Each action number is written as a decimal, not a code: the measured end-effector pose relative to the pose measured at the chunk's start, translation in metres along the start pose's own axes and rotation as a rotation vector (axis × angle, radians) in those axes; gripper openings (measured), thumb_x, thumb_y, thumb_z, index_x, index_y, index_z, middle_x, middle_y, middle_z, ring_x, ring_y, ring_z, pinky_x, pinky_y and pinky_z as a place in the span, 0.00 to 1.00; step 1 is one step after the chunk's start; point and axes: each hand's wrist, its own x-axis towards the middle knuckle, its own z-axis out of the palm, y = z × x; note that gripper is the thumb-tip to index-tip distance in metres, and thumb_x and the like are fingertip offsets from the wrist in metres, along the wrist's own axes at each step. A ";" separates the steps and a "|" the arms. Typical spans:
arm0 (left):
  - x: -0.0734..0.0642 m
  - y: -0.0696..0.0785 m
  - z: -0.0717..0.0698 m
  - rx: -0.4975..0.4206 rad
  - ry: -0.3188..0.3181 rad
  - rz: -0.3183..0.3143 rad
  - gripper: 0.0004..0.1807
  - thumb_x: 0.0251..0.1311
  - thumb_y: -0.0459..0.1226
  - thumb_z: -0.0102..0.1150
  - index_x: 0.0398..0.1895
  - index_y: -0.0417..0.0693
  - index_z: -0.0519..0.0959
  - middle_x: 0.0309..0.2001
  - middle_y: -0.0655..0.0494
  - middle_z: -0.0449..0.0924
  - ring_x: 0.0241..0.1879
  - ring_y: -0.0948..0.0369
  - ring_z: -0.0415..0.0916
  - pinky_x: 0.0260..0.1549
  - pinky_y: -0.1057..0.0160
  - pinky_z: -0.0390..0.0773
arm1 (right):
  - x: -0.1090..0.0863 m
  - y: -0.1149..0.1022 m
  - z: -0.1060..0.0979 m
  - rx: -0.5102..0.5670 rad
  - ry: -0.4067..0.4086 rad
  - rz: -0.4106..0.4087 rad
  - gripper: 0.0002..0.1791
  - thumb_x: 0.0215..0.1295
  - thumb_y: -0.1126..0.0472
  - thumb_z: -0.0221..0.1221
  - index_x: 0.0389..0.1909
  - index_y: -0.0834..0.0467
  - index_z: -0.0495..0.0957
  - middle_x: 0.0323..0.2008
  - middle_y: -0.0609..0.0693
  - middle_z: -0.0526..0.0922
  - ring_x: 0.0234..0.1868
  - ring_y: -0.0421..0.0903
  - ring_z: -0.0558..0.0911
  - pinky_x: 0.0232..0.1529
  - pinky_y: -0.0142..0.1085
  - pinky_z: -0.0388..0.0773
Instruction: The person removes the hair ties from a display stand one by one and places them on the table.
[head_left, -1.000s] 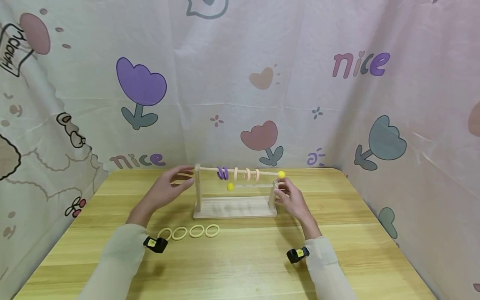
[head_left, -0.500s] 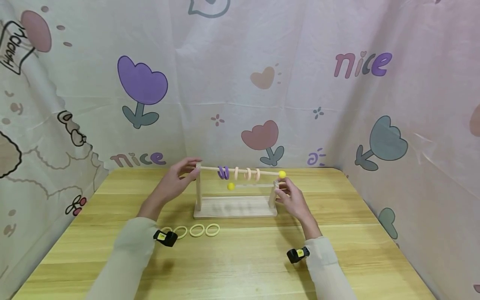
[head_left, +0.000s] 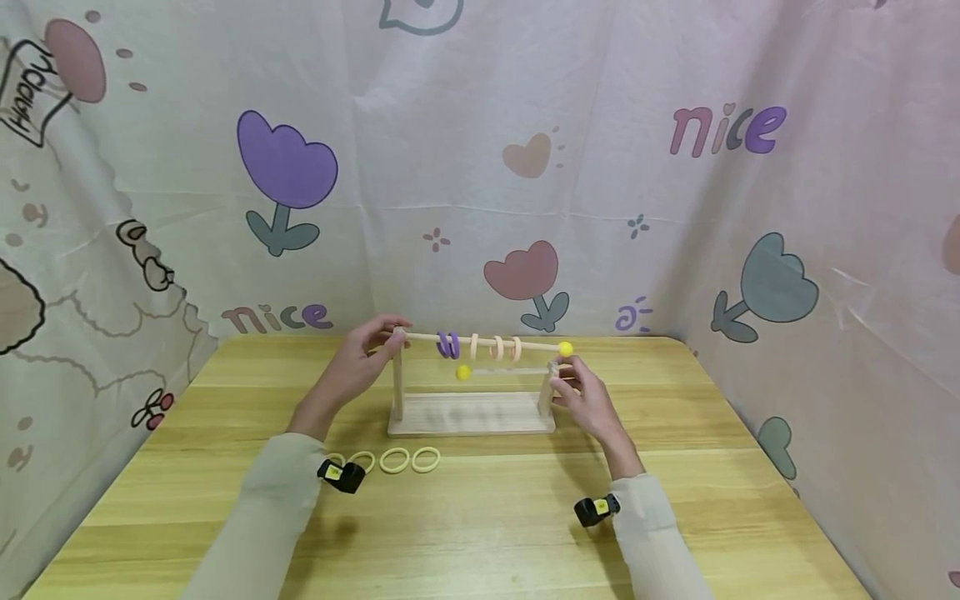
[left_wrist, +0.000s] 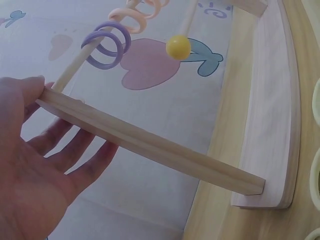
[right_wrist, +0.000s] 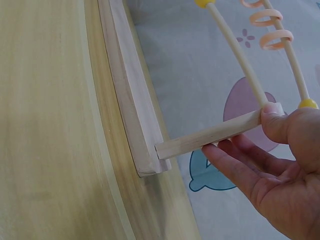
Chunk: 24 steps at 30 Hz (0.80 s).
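Observation:
A wooden stand (head_left: pixel 472 426) with a flat base stands on the table, its left post taller than its right. My left hand (head_left: pixel 351 365) pinches the top of the tall post (left_wrist: pixel 150 140), thumb at the end and fingers underneath. The shorter post (right_wrist: pixel 212 132) is held near its top by my right hand (head_left: pixel 588 406). From the tall post an upper rod (head_left: pixel 420 337) runs right to a yellow ball (head_left: pixel 566 349), carrying purple rings (head_left: pixel 454 346) and peach rings (head_left: pixel 474 347). A lower rod (right_wrist: pixel 237 55) extends left from the short post, ending in another yellow ball (left_wrist: pixel 178 47).
Several pale yellow rings (head_left: pixel 426 472) lie in a row on the wooden table (head_left: pixel 480 533), in front of the stand. The left wrist camera (head_left: pixel 343 477) partly covers the leftmost ones. A printed cloth (head_left: pixel 420 167) hangs behind and beside the table.
My left hand has moved right and slightly up, from beside the tall post to gripping its top. The right hand stays on the short post.

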 end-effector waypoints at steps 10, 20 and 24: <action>-0.003 -0.001 -0.001 -0.045 0.034 -0.046 0.20 0.77 0.44 0.55 0.63 0.43 0.79 0.51 0.37 0.84 0.56 0.39 0.81 0.47 0.72 0.81 | 0.000 -0.001 0.001 0.007 0.003 0.012 0.20 0.79 0.67 0.52 0.67 0.62 0.67 0.58 0.70 0.77 0.60 0.65 0.81 0.52 0.44 0.87; -0.003 -0.001 0.002 -0.068 0.087 -0.019 0.19 0.76 0.42 0.57 0.61 0.40 0.81 0.51 0.35 0.85 0.53 0.40 0.83 0.44 0.73 0.82 | -0.001 -0.004 0.001 -0.014 0.015 0.021 0.20 0.79 0.66 0.53 0.68 0.62 0.67 0.59 0.70 0.77 0.61 0.64 0.80 0.53 0.43 0.87; -0.002 -0.001 0.004 -0.045 0.095 -0.004 0.19 0.75 0.42 0.57 0.61 0.41 0.81 0.51 0.39 0.86 0.51 0.42 0.85 0.44 0.74 0.82 | -0.004 -0.009 -0.005 -0.015 0.019 0.019 0.20 0.79 0.64 0.53 0.68 0.64 0.68 0.60 0.69 0.77 0.61 0.64 0.80 0.52 0.42 0.87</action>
